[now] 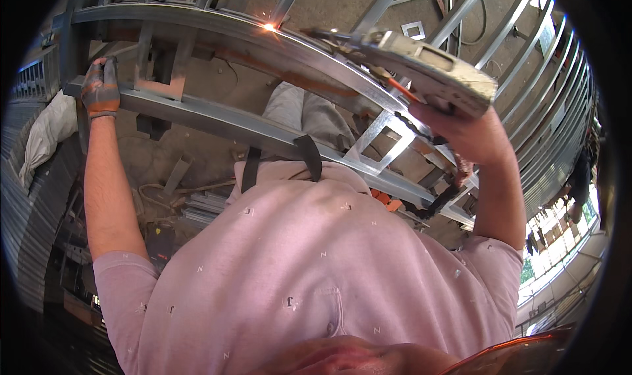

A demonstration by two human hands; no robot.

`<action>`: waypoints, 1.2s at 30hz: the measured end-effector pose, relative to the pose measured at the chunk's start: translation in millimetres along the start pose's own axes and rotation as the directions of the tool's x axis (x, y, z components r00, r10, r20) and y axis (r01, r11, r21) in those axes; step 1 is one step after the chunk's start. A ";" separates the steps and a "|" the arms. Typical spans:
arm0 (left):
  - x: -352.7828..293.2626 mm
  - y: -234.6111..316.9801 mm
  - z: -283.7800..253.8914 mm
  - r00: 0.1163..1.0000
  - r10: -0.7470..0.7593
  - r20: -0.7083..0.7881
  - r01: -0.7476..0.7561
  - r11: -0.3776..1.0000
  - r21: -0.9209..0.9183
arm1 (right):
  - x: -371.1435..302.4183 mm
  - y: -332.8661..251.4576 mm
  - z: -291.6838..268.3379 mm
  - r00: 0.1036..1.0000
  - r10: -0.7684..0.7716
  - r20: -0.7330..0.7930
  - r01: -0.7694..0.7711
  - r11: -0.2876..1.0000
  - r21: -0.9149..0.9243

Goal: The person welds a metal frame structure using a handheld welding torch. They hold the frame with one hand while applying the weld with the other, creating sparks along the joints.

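In an orange and grey work glove, my left hand (pixel 101 92) is closed around the end of the nearer metal rail (pixel 224 126), at the left of a steel frame. My bare right hand (pixel 464 131) grips a boxy, scuffed beige handheld welder (pixel 431 69), held above the farther rail (pixel 339 75). Its dark nose points left along that rail. A bright spark (pixel 269 27) glows on the rail's top edge, where a slanted bar meets it. The thin part between nose and spark is blurred. Below my right hand hangs a dark, worn cable (pixel 449 197).
Small square metal frames (pixel 385 141) join the two rails. Curved rows of metal bars (pixel 520 39) fill the far right. A white sack (pixel 51 135) lies at left beside corrugated sheets (pixel 23 243). Metal offcuts (pixel 207 207) lie on the floor. My legs (pixel 299 108) stand between the rails.
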State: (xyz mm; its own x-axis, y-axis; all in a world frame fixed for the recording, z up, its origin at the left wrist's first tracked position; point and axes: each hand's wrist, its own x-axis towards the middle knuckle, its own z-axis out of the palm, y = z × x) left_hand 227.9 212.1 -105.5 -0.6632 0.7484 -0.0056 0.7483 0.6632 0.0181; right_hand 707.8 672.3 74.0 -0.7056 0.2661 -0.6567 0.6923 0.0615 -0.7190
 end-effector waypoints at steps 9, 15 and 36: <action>0.1 -23.3 11.3 0.994 0.104 0.025 -0.106 0.991 0.077 | -13.8 19.9 -59.8 0.943 0.329 0.043 -0.320 0.936 -0.144; -1.9 -49.4 19.0 0.979 0.179 0.100 -0.196 0.960 0.202 | -2.6 35.7 -62.2 0.953 0.258 0.160 -0.259 0.966 -0.016; 5.4 -20.9 2.9 0.988 -0.131 0.087 0.139 0.986 -0.089 | 17.1 55.3 -70.7 0.942 0.215 0.257 -0.212 0.976 -0.038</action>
State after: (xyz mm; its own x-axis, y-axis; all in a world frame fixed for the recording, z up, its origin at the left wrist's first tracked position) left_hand 208.7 202.2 -108.8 -0.7513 0.6530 -0.0951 0.6446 0.7571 0.1063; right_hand 744.7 748.3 39.2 -0.5549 0.0163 -0.8318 0.8316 0.0398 -0.5540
